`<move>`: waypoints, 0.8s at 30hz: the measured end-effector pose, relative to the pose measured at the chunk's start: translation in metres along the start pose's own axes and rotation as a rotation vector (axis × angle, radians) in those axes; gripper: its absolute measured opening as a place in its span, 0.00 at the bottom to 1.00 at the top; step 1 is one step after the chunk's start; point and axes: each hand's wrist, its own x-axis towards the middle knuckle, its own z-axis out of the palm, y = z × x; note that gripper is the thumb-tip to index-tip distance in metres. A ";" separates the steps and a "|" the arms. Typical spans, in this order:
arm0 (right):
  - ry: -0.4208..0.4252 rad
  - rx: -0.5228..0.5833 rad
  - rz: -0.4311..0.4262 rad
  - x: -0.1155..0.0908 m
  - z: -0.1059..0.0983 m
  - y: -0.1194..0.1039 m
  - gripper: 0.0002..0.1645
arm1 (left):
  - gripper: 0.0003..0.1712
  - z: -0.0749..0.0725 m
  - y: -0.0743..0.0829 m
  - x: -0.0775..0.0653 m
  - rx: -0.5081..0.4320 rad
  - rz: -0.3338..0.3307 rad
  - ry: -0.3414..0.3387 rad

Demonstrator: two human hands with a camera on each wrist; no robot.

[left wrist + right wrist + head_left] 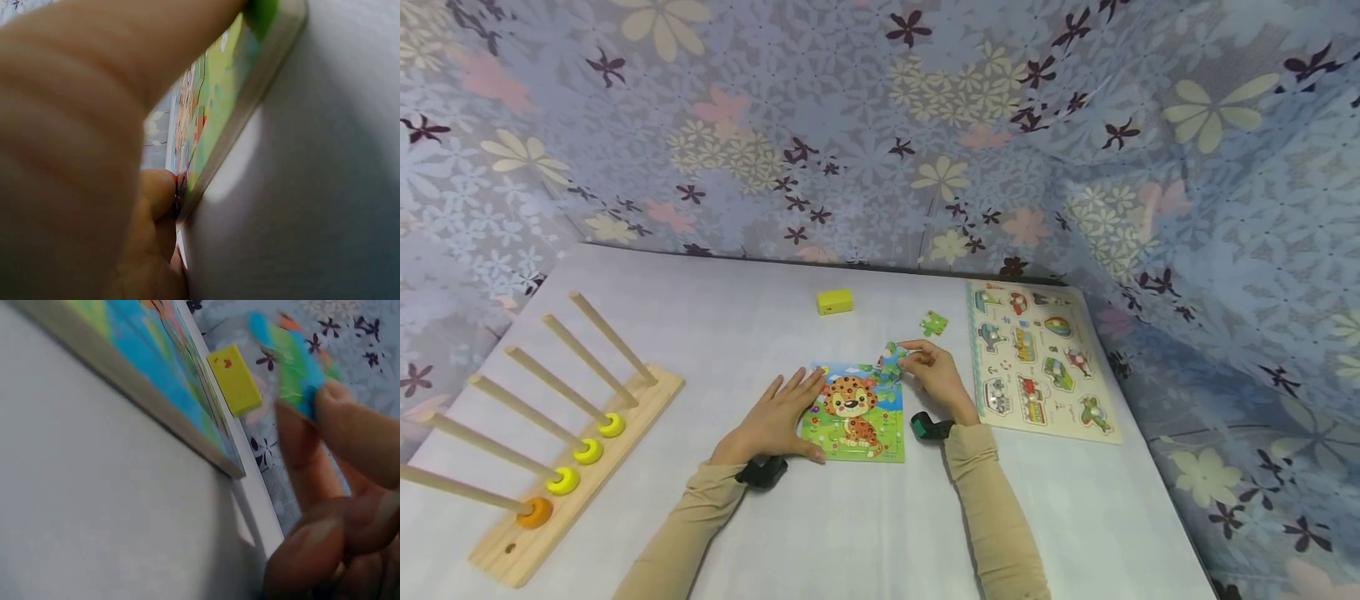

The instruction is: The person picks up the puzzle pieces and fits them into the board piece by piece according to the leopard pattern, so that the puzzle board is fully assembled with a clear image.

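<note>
A jigsaw puzzle board (887,425) with a leopard picture lies on the table in front of the person. The left hand (781,419) rests at its left side with fingers spread, the thumb at the lower left corner and the fingertips near the top edge. Between thumb and finger, the right hand (942,381) pinches a blue and green puzzle piece (295,369) above the board's upper right corner. Another puzzle piece (934,323), mostly green, lies beyond that hand. In the left wrist view, the thumb and fingers lie along the board's edge.
A yellow block (835,302) lies behind the board. On the right is a wooden vehicle puzzle board (1052,367). A wooden peg stand (591,467) with several upright rods, yellow rings and an orange ring stands on the left. A flowered cloth (850,125) hangs behind the table.
</note>
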 end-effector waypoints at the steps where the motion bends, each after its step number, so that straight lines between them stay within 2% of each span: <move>1: -0.016 -0.029 -0.018 0.000 0.002 0.000 0.19 | 0.71 0.000 0.000 0.000 -0.001 0.002 0.001; 7: -0.077 -0.171 -0.039 -0.003 0.006 -0.004 0.17 | 0.71 -0.001 -0.001 -0.001 -0.015 0.012 0.001; 15: -0.160 -0.224 -0.017 -0.001 0.008 -0.010 0.14 | 0.71 -0.003 -0.002 0.001 -0.018 0.010 0.003; 24: -0.134 -0.275 0.003 -0.004 0.013 -0.013 0.13 | 0.71 -0.005 -0.001 -0.001 -0.035 0.001 -0.011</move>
